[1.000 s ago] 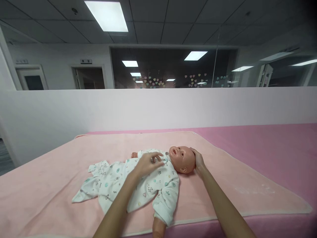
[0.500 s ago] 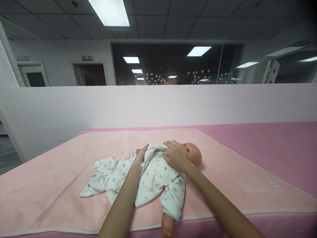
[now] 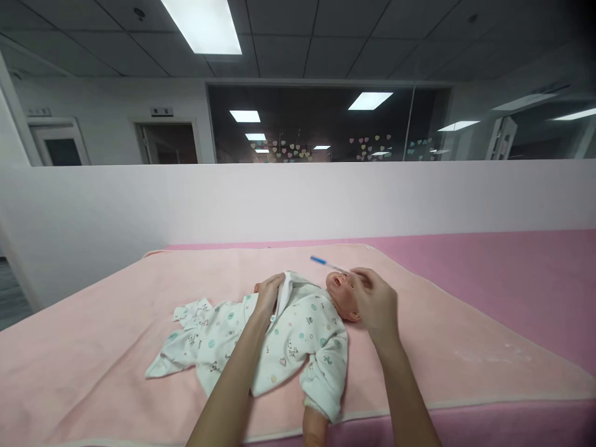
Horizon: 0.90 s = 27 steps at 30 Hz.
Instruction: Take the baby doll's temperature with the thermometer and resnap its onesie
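A baby doll (image 3: 343,295) lies on its back, head to the right, in a white printed baby outfit (image 3: 298,335). My left hand (image 3: 270,297) is at the outfit's front opening, closed on its raised edge; its fingertips are partly hidden by the cloth. My right hand (image 3: 376,299) is over the doll's head and covers part of it. Pinched in its fingers is a thin thermometer (image 3: 319,260) with a blue end, which points left above the doll's face. One doll arm (image 3: 315,425) sticks out of its sleeve toward me.
Beneath the doll a peach blanket (image 3: 102,323) with a pale edge is spread over a pink mat (image 3: 512,273). A low white wall (image 3: 298,198) runs along the back, with glass above it. Doors and ceiling lights show beyond.
My right hand has moved from the doll's neck and chest to over its head, and the thermometer now shows in its fingers. My left hand stays at the outfit's opening.
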### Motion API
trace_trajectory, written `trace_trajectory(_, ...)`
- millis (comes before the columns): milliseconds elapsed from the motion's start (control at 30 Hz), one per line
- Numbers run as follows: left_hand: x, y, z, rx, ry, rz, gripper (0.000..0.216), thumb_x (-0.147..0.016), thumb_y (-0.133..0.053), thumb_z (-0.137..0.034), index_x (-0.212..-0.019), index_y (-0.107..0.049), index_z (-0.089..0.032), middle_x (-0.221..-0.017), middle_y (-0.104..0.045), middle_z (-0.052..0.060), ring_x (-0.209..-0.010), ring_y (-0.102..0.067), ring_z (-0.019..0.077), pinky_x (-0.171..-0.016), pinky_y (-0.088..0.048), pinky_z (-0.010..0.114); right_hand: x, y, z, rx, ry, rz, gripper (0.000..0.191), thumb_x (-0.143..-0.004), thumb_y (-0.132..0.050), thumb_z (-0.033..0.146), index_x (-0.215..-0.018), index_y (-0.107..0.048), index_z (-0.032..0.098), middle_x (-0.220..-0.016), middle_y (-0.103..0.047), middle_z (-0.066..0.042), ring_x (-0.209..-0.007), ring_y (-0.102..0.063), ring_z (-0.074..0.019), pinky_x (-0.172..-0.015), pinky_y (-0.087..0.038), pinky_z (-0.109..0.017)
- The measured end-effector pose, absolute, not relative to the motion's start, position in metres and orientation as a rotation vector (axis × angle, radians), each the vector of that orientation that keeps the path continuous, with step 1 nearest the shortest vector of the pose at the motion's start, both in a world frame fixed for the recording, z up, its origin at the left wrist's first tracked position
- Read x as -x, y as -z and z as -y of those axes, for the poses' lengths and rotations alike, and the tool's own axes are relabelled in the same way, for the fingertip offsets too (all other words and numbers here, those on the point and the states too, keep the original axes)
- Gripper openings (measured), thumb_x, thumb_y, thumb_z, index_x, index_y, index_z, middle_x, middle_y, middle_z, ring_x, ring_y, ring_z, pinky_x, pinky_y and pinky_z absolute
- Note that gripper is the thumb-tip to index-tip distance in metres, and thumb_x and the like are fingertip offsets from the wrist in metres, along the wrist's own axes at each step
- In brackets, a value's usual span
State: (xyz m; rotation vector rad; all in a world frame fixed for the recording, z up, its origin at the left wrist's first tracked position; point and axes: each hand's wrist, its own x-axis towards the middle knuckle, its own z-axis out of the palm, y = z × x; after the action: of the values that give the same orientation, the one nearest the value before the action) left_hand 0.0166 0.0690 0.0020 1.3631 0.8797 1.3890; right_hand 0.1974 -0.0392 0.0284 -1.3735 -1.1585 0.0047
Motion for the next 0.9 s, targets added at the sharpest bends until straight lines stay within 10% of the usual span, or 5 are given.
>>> trace_trajectory(433,-0.026,-0.01,-0.039,-2.072,-0.812,-0.855,0.042,-0.073,-0.054,-0.05,-0.071,-0.07,-0.012,-0.051,-0.048,0.0,-0.049,-0.037,0.009,-0.047,-0.025,0.022,-0.184,-0.064,0.091,0.948,-0.539,1.178,0.027,-0.073,-0.06,0.041,-0.082,-0.064,0.017,-0.093,-0.067,-0.008,-0.074,-0.063,-0.016,-0.066,-0.051,-0.027)
trace_trajectory(633,-0.028,-0.007,-0.04,-2.109,-0.855,-0.865,0.036,-0.074,-0.052,-0.046,-0.088,-0.069,-0.018,-0.047,-0.055,-0.001,-0.048,-0.047,0.0118,-0.052,-0.034,0.022,-0.247,0.013,0.098,1.282,-0.356,1.215,0.026,-0.074,-0.055,0.044,-0.082,-0.064,0.02,-0.088,-0.067,-0.005,-0.085,-0.062,-0.0201,-0.074,-0.049,-0.029)
trace_trajectory(900,-0.05,-0.018,-0.045,-2.352,-0.74,-1.077,0.028,-0.068,-0.058,-0.044,-0.051,-0.063,-0.021,-0.037,-0.051,-0.002,-0.044,-0.046,0.0138,-0.05,-0.028,0.022,-0.318,0.096,0.101,1.913,0.294,1.357,0.029,-0.078,-0.039,0.03,-0.065,-0.063,0.02,-0.084,-0.066,-0.011,-0.08,-0.06,-0.027,-0.069,-0.044,-0.039)
